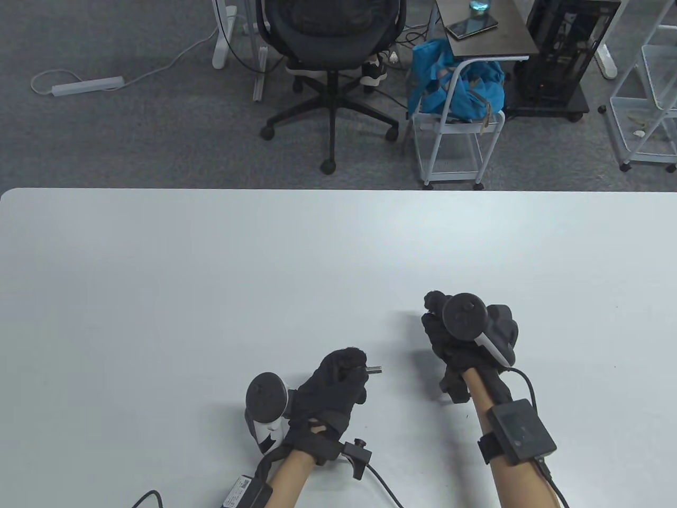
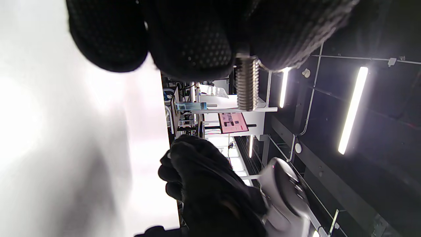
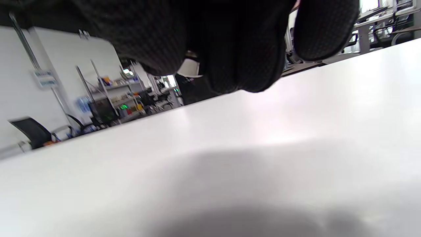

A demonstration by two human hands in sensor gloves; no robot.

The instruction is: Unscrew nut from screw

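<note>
Between left hand (image 1: 333, 386) fingertips, screw (image 1: 374, 369) protruding

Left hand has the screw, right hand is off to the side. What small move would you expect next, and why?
Probably the right hand sets down whatever it carries. The left hand holds the screw, and in the left wrist view its thread shows bare, no nut on the visible part. The right hand's fingers are curled just above the table; whether they hold the nut cannot be seen.

Past my white desk (image 1: 211, 275) I see a black office chair (image 1: 330, 47), a blue bag (image 1: 457, 84) on a white cart (image 1: 455, 153), a power strip (image 1: 87, 85) on grey carpet (image 1: 132, 143).
</note>
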